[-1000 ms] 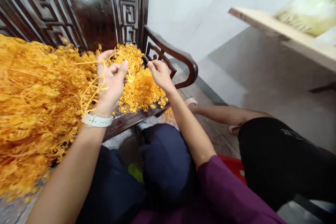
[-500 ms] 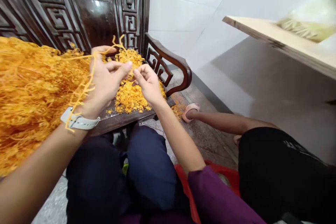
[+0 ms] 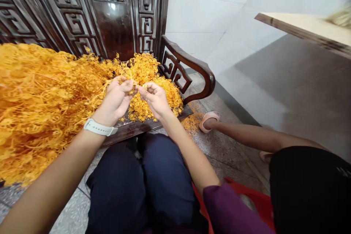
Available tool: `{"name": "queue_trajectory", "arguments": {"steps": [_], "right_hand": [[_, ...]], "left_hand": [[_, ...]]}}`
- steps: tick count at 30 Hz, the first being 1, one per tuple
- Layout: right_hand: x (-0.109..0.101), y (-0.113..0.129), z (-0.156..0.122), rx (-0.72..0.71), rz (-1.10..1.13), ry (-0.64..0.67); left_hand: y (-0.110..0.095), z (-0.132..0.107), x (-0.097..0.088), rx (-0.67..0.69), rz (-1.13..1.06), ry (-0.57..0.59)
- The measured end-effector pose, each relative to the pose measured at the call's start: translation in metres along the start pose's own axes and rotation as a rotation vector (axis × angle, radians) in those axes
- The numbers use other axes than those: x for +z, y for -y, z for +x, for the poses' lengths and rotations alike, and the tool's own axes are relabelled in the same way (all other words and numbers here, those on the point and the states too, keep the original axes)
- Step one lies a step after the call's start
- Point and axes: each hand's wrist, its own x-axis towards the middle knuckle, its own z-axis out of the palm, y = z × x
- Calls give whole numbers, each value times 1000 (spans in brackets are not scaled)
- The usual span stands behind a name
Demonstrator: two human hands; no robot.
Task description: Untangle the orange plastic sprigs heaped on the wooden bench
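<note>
Pretty bright overall tbh. Small glare spot on the dark wooden backrest [image 3: 115, 29], upper left, and a big grey shadow on the wall [image 3: 203, 11] below the board [image 3: 307, 24] at right. Yellow pile [image 3: 27, 98] goes mushy toward the left edge; upper right corner's dark and blurry.

I see one camera, worn on the person's head, facing forward and down over the knees [image 3: 166, 157], near the front edge of the bench [image 3: 131, 132].
</note>
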Motion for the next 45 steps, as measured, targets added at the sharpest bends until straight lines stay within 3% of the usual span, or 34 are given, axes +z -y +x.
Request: {"name": "queue_trajectory", "arguments": {"steps": [4, 7, 16, 21, 23, 25, 28, 32, 35, 37, 40, 45], "right_hand": [[-6, -19, 3, 102, 373, 85], [-9, -27, 2, 105, 468, 126], [-23, -7, -6, 39, 316, 180], [-33, -6, -22, 24, 205, 326], [-37, -6, -20, 10, 178, 206], [-46, -5, -11, -36, 125, -26], [-70, -5, 16, -100, -210, -275], [-105, -8, 48, -267, -760, -387], [-116, -8, 56, -361, -921, -413], [-111, -5, 53, -387, -893, -443], [-89, 5, 37, -374, -670, -425], [-45, 26, -1, -89, -377, 3]], "left_hand": [[9, 10, -1, -133, -98, 32], [11, 15, -1, -175, -108, 53], [14, 7, 15, -152, -118, 93], [-5, 10, 8, -48, -311, 42], [-11, 12, 6, -35, -371, 1], [-10, 15, 3, -82, -330, -66], [1, 21, -3, -166, -217, -160], [11, 25, -15, -191, -113, -93], [13, 23, -18, -162, -46, -29], [14, 21, -15, -130, -3, -2], [16, 19, -8, -114, 55, 64], [15, 8, 7, -247, 317, 226]]}}
